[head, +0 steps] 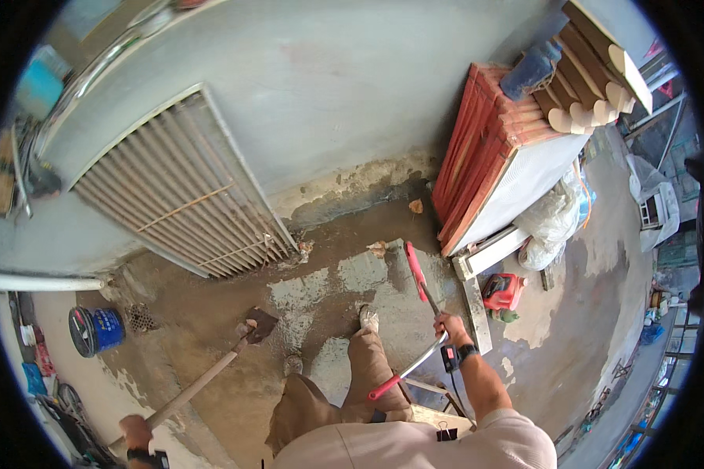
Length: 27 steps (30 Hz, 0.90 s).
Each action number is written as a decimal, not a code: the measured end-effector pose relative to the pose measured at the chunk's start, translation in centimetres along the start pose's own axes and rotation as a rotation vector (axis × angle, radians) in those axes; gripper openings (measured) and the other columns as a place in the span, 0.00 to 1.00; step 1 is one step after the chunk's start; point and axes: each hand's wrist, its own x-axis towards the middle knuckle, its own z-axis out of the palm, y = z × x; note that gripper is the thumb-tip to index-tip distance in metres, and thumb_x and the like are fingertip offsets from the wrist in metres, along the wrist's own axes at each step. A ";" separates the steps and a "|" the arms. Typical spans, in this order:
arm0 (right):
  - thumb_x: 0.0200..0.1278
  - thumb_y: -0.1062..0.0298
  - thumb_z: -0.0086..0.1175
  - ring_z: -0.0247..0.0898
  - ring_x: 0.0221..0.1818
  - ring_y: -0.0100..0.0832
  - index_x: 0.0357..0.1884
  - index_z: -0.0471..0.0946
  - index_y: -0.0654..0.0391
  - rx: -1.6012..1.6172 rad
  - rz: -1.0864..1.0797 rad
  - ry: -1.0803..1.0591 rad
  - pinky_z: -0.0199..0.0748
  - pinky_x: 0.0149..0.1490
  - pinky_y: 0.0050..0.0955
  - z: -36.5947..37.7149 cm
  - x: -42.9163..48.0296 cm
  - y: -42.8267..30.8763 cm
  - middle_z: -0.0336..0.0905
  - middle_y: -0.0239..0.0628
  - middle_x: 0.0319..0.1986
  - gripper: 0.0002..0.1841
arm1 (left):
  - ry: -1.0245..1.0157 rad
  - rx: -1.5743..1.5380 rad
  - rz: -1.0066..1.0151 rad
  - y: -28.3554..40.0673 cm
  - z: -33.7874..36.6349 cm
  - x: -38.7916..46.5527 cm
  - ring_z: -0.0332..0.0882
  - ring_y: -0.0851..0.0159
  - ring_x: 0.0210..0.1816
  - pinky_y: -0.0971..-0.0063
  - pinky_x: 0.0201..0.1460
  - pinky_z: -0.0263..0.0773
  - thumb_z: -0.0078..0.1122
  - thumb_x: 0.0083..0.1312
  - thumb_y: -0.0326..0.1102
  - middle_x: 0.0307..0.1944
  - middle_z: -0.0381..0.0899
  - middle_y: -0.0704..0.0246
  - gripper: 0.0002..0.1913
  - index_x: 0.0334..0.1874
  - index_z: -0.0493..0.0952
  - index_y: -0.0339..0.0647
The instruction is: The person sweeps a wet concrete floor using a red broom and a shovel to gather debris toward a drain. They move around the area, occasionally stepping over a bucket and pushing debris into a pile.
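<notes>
My left hand (136,432) grips the wooden handle of a shovel (196,384) near its upper end. The shovel's dark metal blade (262,325) rests on the wet concrete floor in front of my feet. My right hand (450,326) is closed around a metal-handled tool with red ends, which cannot be told exactly. One red end (415,272) points toward the wall, and a red grip (385,387) lies at the end of a bent silver bar (422,357) near my leg. A wristwatch or strap is on each wrist, and a small black device hangs by my right wrist.
A metal grate (182,187) leans on the grey wall. Red-edged stacked panels (475,158) stand at the right, a blue jar on top. A red jug (503,291) sits beside a pale concrete beam (476,316). A blue bucket (108,329) stands left, near a floor drain (141,318).
</notes>
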 end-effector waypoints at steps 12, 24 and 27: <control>0.51 0.81 0.43 0.61 0.11 0.26 0.36 0.70 0.62 -0.045 -0.289 0.250 0.56 0.14 0.26 8.3 25.2 -12.4 0.64 0.31 0.16 0.10 | 0.270 -0.020 -0.064 -0.4 -16.6 -13.3 0.74 0.58 0.23 0.66 0.24 0.70 0.57 0.50 0.43 0.19 0.75 0.62 0.10 0.28 0.78 0.44; 0.51 0.78 0.48 0.60 0.10 0.23 0.64 0.57 0.56 -0.551 -0.068 -0.157 0.56 0.14 0.23 6.4 12.6 -7.4 0.65 0.31 0.13 0.33 | 0.403 0.061 -0.353 -0.2 -17.9 -7.7 0.74 0.55 0.28 0.63 0.39 0.67 0.57 0.44 0.27 0.18 0.74 0.61 0.02 0.17 0.74 0.41; 0.52 0.77 0.47 0.61 0.10 0.23 0.64 0.56 0.55 -0.642 -0.202 -0.158 0.59 0.15 0.23 6.8 14.7 -8.9 0.66 0.31 0.13 0.33 | 0.468 0.054 -0.287 -0.4 -18.6 -7.7 0.74 0.55 0.27 0.62 0.45 0.64 0.54 0.44 0.25 0.18 0.73 0.62 0.02 0.19 0.73 0.42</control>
